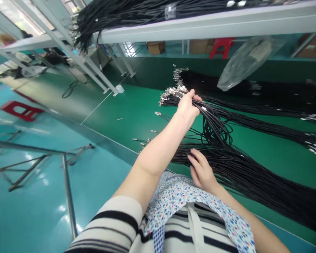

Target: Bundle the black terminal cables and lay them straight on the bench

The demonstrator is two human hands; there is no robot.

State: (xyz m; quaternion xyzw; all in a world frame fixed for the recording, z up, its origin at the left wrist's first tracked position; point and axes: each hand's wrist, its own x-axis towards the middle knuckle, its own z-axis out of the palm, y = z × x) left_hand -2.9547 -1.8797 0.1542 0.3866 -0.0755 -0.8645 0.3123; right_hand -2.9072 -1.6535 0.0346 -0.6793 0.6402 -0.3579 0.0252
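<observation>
My left hand (pixel 188 105) is wrapped round a bundle of thin black cables (pixel 216 114), close to its end of silvery connectors (pixel 175 92). Below the grip, part of the bundle hangs in loose loops. Nearer my body, my right hand (pixel 203 172) has its fingers apart, beside a wide spread of black cables (pixel 242 168) on the green table top. Whether its fingertips touch those cables I cannot tell.
More black cables (pixel 202 82) lie toward the back, with a clear plastic bag (pixel 242 63) over them. A white shelf (pixel 200 30) piled with cables spans the top. Red stools (pixel 22 110) and a metal frame (pixel 68 189) stand at the left.
</observation>
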